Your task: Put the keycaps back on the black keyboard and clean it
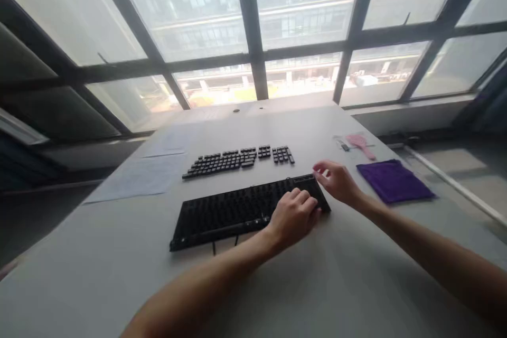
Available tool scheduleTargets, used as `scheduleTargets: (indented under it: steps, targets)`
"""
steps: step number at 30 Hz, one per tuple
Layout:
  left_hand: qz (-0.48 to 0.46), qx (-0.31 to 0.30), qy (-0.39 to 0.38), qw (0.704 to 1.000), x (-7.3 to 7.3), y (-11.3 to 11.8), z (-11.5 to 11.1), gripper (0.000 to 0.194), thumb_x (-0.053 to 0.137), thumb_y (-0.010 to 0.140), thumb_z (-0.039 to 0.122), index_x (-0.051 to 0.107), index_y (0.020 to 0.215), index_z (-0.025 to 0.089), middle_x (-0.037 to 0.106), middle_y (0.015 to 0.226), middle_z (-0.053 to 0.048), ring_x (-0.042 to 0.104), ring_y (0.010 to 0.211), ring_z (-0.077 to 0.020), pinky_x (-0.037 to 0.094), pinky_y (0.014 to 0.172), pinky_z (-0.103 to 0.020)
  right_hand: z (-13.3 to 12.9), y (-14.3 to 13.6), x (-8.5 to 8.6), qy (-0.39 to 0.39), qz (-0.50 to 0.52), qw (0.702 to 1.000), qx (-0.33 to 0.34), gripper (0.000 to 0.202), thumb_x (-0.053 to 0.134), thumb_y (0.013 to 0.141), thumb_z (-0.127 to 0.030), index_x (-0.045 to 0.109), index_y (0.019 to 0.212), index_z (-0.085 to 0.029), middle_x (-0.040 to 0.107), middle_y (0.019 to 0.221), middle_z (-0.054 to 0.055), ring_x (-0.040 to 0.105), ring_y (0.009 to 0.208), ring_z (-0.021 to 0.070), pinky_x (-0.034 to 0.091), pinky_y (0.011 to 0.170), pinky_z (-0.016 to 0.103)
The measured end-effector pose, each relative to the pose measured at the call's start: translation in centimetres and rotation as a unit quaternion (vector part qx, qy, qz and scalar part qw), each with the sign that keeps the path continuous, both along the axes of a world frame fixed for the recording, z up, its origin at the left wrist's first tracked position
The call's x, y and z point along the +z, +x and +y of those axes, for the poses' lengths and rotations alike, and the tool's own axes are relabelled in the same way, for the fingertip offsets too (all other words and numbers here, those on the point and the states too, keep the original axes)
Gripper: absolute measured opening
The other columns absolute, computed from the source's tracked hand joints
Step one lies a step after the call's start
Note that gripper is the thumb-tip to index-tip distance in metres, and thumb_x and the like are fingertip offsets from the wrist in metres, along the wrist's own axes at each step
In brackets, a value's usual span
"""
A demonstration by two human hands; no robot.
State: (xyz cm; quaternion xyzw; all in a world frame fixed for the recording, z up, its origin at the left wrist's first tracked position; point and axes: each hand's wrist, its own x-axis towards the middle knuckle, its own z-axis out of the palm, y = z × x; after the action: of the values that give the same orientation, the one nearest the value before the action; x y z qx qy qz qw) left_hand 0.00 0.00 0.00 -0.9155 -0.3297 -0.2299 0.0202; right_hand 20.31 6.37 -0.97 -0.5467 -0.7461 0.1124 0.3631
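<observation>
A black keyboard base lies at a slant on the white table, its keycaps off. My left hand rests over its right part, the fingers bent down onto it; whatever they may hold is hidden. At the base's far right corner, my right hand has thumb and forefinger brought close together, too small to tell what is between them. Behind the base, loose black keycaps are laid out in keyboard order, with a separate block of keycaps at their right end.
Right of my right hand lies a folded purple cloth. Beyond it are a pink brush-like item and small parts in clear plastic. White sheets lie on the left of the table. Large windows stand behind.
</observation>
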Motion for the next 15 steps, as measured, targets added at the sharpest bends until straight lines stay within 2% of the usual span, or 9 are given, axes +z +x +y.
scheduleTargets:
  steps: [4, 7, 10, 15]
  targets:
    - [0.002, -0.009, 0.003, 1.000, -0.4, 0.0, -0.3, 0.016, 0.050, 0.099, 0.027, 0.062, 0.091, 0.019, 0.062, 0.089, -0.005, 0.054, 0.086, -0.0212, 0.045, 0.074, -0.036, 5.6, -4.0, 1.7, -0.079, -0.111, 0.990, -0.047, 0.017, 0.063, 0.090, -0.028, 0.070, 0.102, -0.019, 0.075, 0.102, 0.008, 0.069, 0.092, 0.0215, 0.048, 0.081, 0.029]
    - [-0.001, -0.011, 0.003, 1.000, -0.2, -0.5, -0.4, 0.019, 0.048, 0.100, 0.024, 0.061, 0.087, 0.019, 0.062, 0.086, -0.004, 0.053, 0.084, -0.0198, 0.044, 0.073, -0.035, 8.2, -6.2, 1.6, -0.113, -0.165, 0.977, -0.068, 0.022, 0.066, 0.090, -0.032, 0.069, 0.106, -0.018, 0.074, 0.109, 0.011, 0.067, 0.104, 0.0263, 0.047, 0.086, 0.032]
    - [-0.010, -0.013, 0.007, 1.000, 0.0, -0.9, -0.4, 0.023, 0.046, 0.101, 0.024, 0.061, 0.084, 0.018, 0.061, 0.084, -0.004, 0.053, 0.083, -0.0190, 0.044, 0.073, -0.034, 9.3, -7.6, 1.0, -0.128, -0.178, 0.973, -0.076, 0.024, 0.069, 0.087, -0.034, 0.069, 0.105, -0.016, 0.074, 0.108, 0.014, 0.068, 0.103, 0.0284, 0.048, 0.084, 0.033]
    - [-0.009, -0.029, 0.010, 0.999, 0.0, -0.8, -0.5, 0.026, 0.045, 0.102, 0.024, 0.060, 0.081, 0.018, 0.061, 0.082, -0.004, 0.052, 0.081, -0.0184, 0.041, 0.070, -0.033, 9.0, -7.4, 1.3, -0.139, -0.194, 0.967, -0.092, 0.016, 0.060, 0.088, -0.016, 0.071, 0.099, -0.014, 0.074, 0.103, 0.017, 0.069, 0.099, 0.0279, 0.048, 0.084, 0.033]
